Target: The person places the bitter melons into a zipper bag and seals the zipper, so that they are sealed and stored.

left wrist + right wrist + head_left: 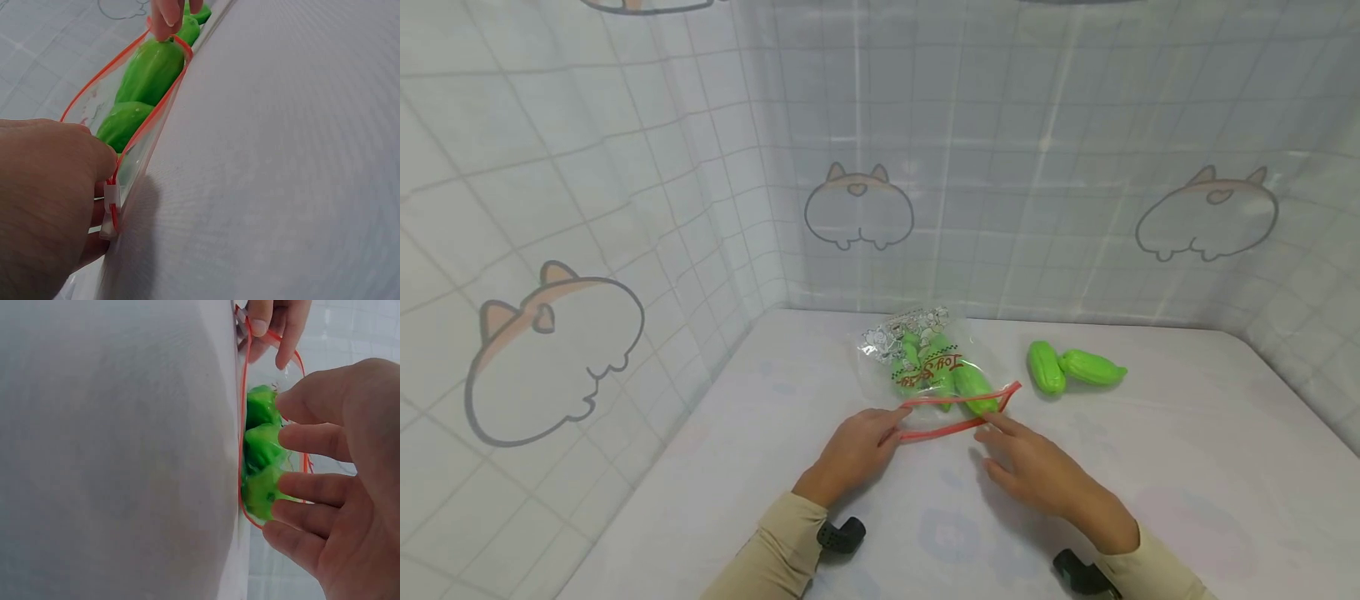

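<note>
A clear zip bag (891, 340) with red printing and a red zip edge lies on the table, its mouth spread toward me. Several bright green, gourd-shaped toy vegetables (153, 72) are inside. My left hand (859, 450) pinches the left end of the mouth, close to the white zip slider (112, 196). At the right end is my right hand (1037, 471), palm turned to the bag with fingers mostly straight. Its fingertips (289, 483) overlap the end of the nearest green vegetable (974, 387) at the red edge.
Two more green toy vegetables, one upright (1047, 367) and one lying sideways (1092, 367), rest on the white table (1187, 467) right of the bag. Tile-patterned curtains (985, 208) with cartoon animals enclose the back and sides.
</note>
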